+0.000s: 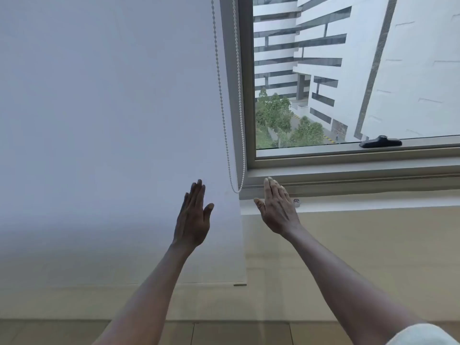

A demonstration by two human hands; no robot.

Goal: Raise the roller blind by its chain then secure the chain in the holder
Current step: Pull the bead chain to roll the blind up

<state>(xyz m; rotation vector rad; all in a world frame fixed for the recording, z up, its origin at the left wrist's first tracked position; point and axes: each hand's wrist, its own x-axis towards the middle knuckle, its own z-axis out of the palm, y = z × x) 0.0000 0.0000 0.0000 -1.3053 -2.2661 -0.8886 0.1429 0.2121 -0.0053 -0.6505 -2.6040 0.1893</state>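
Where no writing shows: flat hands beside hanging chain (239, 100), blind (112, 120) down.

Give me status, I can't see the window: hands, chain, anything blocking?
Left hand and right hand open, empty. Chain hangs free, blind down. Nothing blocking.

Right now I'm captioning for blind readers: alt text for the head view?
Both hands, left hand and right hand, are raised open either side of the bead chain loop, touching nothing. The white roller blind hangs lowered beside a window.
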